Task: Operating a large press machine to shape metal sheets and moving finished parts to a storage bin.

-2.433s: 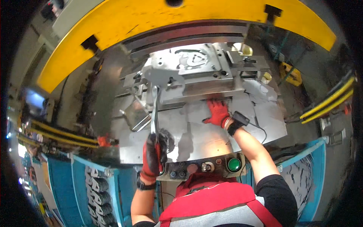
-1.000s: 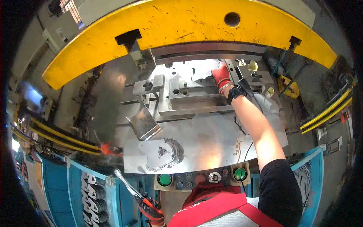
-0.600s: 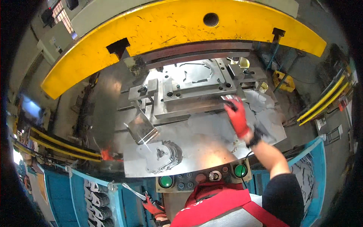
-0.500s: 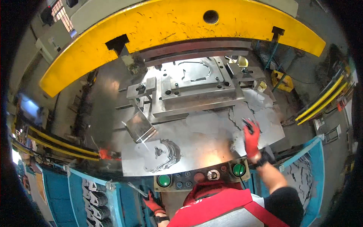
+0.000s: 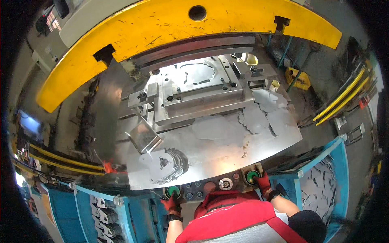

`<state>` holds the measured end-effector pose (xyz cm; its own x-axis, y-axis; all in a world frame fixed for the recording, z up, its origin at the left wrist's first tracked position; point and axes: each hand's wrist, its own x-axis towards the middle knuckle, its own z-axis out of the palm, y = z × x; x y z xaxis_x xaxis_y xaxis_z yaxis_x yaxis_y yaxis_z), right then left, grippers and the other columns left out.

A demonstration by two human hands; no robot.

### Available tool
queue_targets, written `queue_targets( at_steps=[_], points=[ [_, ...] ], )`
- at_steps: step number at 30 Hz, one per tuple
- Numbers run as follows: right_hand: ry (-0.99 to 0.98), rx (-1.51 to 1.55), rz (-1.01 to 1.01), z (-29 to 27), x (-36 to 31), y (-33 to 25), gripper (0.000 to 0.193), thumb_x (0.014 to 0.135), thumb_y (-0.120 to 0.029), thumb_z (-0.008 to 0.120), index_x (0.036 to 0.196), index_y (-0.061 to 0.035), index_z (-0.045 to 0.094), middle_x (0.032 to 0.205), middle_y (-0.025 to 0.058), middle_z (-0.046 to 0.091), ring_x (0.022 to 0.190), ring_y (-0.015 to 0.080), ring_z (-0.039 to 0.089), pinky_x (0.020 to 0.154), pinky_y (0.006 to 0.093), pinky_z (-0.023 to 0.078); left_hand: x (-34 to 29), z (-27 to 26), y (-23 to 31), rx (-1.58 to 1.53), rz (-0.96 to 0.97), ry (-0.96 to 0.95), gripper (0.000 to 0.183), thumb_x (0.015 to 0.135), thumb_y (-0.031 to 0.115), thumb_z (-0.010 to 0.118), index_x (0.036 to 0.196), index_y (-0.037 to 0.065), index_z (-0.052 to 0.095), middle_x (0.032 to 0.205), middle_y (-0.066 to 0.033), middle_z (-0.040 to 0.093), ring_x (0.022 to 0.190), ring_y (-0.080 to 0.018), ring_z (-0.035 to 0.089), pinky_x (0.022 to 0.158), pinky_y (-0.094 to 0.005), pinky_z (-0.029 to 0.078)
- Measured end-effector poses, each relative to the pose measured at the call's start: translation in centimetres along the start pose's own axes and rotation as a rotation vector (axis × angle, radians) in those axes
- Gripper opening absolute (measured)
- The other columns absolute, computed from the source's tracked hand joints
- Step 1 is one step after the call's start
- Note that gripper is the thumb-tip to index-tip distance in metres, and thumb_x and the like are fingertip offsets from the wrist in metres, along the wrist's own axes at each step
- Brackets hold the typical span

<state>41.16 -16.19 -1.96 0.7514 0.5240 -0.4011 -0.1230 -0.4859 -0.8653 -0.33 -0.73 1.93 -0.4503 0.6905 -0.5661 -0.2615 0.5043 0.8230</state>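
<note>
My left hand (image 5: pixel 172 205), in a red glove, reaches the green push button (image 5: pixel 173 191) at the left end of the control panel. Its fingers are apart, one resting on the button. My right hand (image 5: pixel 264 184), also red-gloved, is at the other green push button (image 5: pixel 252 176), thumb and fingers spread over its edge. I see nothing held in either hand, though the palms are hidden. Beyond them, a steel die (image 5: pixel 202 99) sits under the yellow press beam (image 5: pixel 154 30), with a flat metal piece (image 5: pixel 199 74) on its top.
A stack of cut metal plates (image 5: pixel 165 164) and a bent metal block (image 5: pixel 144 137) lie at left on the steel table (image 5: pixel 210 156). Thin sheet pieces (image 5: pixel 254 117) lie at right. Blue bins (image 5: pixel 343 178) with metal parts flank me.
My right hand has come back from the sheet pieces to the right button. My left hand has moved up to the left button; the thin grey tool at it no longer shows clearly.
</note>
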Motion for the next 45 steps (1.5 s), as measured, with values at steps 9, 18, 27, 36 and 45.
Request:
queue_targets(
  at_steps=[9, 18, 27, 36, 45],
  points=[
    [0.117, -0.349, -0.045, 0.1, 1.1, 2.6, 0.066, 0.057, -0.021, 0.078, 0.112, 0.0005, 0.049, 0.106, 0.0180, 0.058, 0.097, 0.0308, 0.056, 0.082, 0.0388, 0.045, 3.4, -1.3, -3.1, 0.095, 0.025, 0.056, 0.090, 0.060, 0.010, 0.078, 0.132, 0.005, 0.024, 0.116, -0.0162, 0.051, 0.095, -0.0263, 0.054, 0.070, -0.0424, 0.050],
    [0.018, -0.070, -0.054, 0.0, 1.7, 5.1, 0.072, 0.056, -0.023, 0.079, 0.116, 0.0005, 0.047, 0.106, 0.0188, 0.058, 0.098, 0.0326, 0.056, 0.083, 0.0394, 0.045, 4.7, -2.2, -4.1, 0.232, 0.035, 0.163, 0.098, 0.056, 0.017, 0.082, 0.134, 0.004, 0.024, 0.117, -0.0181, 0.050, 0.101, -0.0257, 0.052, 0.079, -0.0389, 0.047],
    [-0.221, -0.162, -0.192, -1.8, 1.5, 2.4, 0.059, 0.068, -0.037, 0.070, 0.109, 0.0021, 0.052, 0.098, 0.0177, 0.061, 0.088, 0.0291, 0.059, 0.077, 0.0364, 0.047, 2.6, -2.9, -2.9, -0.025, 0.050, -0.079, 0.072, 0.068, 0.024, 0.073, 0.127, 0.010, 0.034, 0.117, -0.0156, 0.048, 0.099, -0.0313, 0.051, 0.077, -0.0455, 0.044],
    [-0.791, -0.924, -0.487, -0.5, 1.7, -21.7, 0.041, 0.079, -0.042, 0.054, 0.095, -0.0048, 0.062, 0.083, 0.0184, 0.063, 0.077, 0.0328, 0.060, 0.071, 0.0385, 0.047, -2.3, -8.6, 3.8, 0.275, 0.888, -0.041, 0.060, 0.081, 0.046, 0.052, 0.121, 0.002, 0.042, 0.104, -0.0098, 0.053, 0.098, -0.0204, 0.049, 0.086, -0.0346, 0.039],
    [-0.190, -0.915, -1.282, 14.2, 9.0, -22.6, 0.057, 0.077, -0.039, 0.055, 0.124, -0.0092, 0.043, 0.127, 0.0146, 0.043, 0.117, 0.0386, 0.037, 0.097, 0.0484, 0.028, -13.3, 13.4, 20.3, -0.025, 0.367, -0.835, 0.033, 0.091, 0.032, 0.044, 0.111, 0.006, 0.051, 0.072, 0.0021, 0.048, 0.055, -0.0051, 0.043, 0.045, -0.0173, 0.033]
  ],
)
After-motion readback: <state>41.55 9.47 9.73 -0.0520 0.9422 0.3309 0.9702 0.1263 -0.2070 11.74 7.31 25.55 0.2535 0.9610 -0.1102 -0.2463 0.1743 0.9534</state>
